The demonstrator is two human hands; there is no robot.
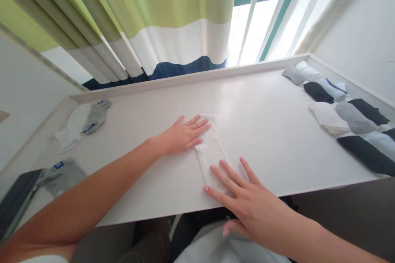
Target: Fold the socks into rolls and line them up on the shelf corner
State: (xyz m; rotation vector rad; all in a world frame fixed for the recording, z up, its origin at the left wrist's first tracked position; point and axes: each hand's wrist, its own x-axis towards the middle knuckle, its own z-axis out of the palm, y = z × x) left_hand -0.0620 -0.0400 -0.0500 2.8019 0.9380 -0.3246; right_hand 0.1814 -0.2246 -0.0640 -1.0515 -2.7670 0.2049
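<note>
A white sock (pixel 211 152) lies flat on the white table, stretched from its middle toward the front edge. My left hand (pixel 185 134) rests on the sock's far end with fingers spread. Over the near end, my right hand (pixel 239 191) is open, its fingertips touching or just above the fabric; its thumb hangs past the table edge. Neither hand grips anything. Part of the sock's near end is hidden under the right fingers.
Folded socks in grey, white and black, such as a black sock (pixel 364 154), lie in rows at right. Unfolded socks, including a grey sock (pixel 97 116), lie at left. A dark tablet-like device (pixel 20 191) sits at the left front. A raised rim (pixel 191 80) borders the table's back.
</note>
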